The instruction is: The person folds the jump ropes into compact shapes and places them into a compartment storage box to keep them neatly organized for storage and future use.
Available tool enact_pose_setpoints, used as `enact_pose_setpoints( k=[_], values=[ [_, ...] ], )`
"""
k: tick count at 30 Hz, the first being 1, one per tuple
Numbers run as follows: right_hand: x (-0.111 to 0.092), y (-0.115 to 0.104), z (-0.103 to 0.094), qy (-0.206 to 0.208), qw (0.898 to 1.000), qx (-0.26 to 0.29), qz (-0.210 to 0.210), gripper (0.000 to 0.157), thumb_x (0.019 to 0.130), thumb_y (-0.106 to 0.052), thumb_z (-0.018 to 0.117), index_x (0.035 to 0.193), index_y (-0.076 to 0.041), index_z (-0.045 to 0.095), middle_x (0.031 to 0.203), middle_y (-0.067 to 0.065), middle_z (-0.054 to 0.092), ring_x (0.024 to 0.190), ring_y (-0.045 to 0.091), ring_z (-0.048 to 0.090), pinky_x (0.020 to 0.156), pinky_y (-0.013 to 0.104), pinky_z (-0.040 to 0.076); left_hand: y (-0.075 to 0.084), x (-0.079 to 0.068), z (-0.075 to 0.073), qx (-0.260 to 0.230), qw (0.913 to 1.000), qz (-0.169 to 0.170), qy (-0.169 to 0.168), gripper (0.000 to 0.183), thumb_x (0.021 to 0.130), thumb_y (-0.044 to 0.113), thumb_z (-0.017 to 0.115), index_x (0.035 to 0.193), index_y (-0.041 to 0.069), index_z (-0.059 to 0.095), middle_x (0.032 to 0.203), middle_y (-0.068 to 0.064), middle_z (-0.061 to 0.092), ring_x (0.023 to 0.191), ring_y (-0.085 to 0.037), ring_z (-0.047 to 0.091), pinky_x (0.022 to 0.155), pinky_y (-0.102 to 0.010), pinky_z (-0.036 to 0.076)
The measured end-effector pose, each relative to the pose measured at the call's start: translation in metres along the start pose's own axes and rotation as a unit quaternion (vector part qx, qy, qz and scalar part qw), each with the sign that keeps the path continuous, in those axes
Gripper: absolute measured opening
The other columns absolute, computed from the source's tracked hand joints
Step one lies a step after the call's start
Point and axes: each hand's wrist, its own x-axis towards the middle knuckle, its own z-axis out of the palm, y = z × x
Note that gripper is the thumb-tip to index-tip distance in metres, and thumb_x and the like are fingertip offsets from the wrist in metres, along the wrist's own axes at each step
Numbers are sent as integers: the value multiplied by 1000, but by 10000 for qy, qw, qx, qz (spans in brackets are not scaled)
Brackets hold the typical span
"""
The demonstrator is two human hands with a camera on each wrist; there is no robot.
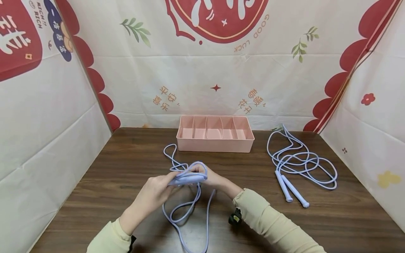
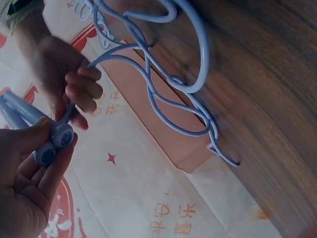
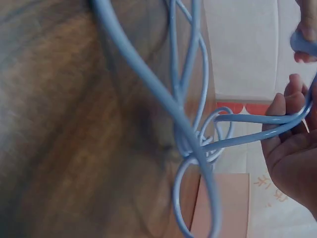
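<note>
Above the table, my left hand (image 1: 155,192) pinches the two light blue handles of a jump rope (image 1: 188,180) side by side. Their round ends (image 2: 63,135) poke out past the thumb in the left wrist view. Just right of it, my right hand (image 1: 211,176) has its fingers curled round the rope's cord (image 3: 247,141) close to the handles. A loop of cord rises over the handles, while the rest hangs in loose, crossing loops down to the tabletop. In the head view the right fingertips are partly hidden behind the cord.
A pink box with several compartments (image 1: 215,144) stands at the back of the dark wooden table (image 1: 104,182). On the right lies a second light blue jump rope (image 1: 295,189), cord loosely coiled, handles toward the front. Printed white cloth (image 1: 196,73) hangs behind and at both sides.
</note>
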Motion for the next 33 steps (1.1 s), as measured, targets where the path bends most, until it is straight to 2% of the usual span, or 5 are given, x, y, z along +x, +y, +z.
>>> enact_pose_setpoints(
  k=[6,10,16,26,33],
  values=[
    [-3,3,7,1005,9939,88,454,29,95,-6,42,79,14,55,58,18,49,50,9,45,44,22,36,-12,9,-5,-394,9934,-1022,345,37,62,-4,76,95,2,61,73,-3,66,58,-8,56,51,-25,45],
    [1,-1,3,1400,9896,27,321,21,94,0,43,99,13,58,62,25,49,49,8,44,44,22,36,-19,28,-12,-501,9848,-1659,150,30,66,-2,75,92,2,61,71,-4,66,56,-9,53,50,-27,43],
    [11,-27,-3,1841,9828,-62,85,20,91,6,44,101,18,55,64,32,47,50,2,44,46,17,37,-31,58,-28,-439,9793,-1951,301,25,69,2,73,91,1,62,72,-9,68,53,-13,53,47,-26,40],
    [17,-55,-25,1544,9773,-1447,101,18,92,3,44,97,12,59,66,27,53,58,33,49,52,19,39,-47,71,-46,-196,9623,-2491,1076,22,71,4,73,90,-2,62,70,-8,69,56,-11,56,46,-12,34],
    [15,-52,-33,1201,9809,-1501,298,18,91,-1,48,100,10,61,68,25,55,54,23,47,48,17,37,-52,75,-57,-548,9401,-2888,1725,21,73,-1,71,92,-5,64,77,-16,68,63,14,52,54,-4,38]
  ],
)
